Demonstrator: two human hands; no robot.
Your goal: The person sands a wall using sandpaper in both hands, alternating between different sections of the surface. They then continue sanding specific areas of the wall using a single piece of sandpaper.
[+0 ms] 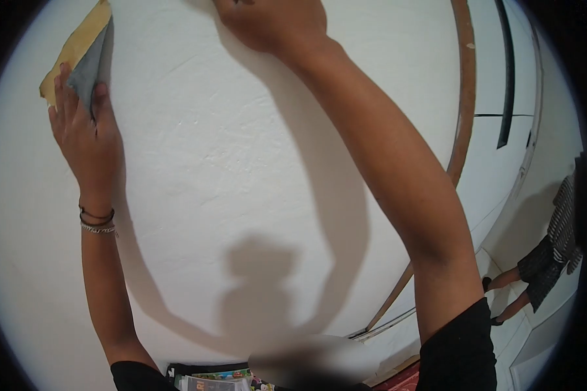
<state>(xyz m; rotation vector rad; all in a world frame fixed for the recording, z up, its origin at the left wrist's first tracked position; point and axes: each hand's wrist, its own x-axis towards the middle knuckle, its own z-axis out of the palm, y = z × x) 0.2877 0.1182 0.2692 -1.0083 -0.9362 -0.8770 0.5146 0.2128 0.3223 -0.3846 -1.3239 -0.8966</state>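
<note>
My left hand (88, 140) is raised at the upper left with a folded sheet of sandpaper (85, 45) between its fingers and thumb. The sheet is tan on one face and grey on the other, with its grey flap (90, 68) hanging toward the thumb. Both hand and sheet are close to the white wall (209, 150), which has rough, scraped-looking marks in its middle. At the top edge, my right hand (270, 23) is bent at the wrist near the wall. Its fingers are cut off by the frame, so whatever they hold is hidden.
A brown wooden frame strip (464, 78) runs down the wall's right side, beside a white panel with a dark handle-like bar (507, 78). Another person (548, 254) stands at the far right. Printed packets (218, 378) lie below, by a blurred pale object (313, 358).
</note>
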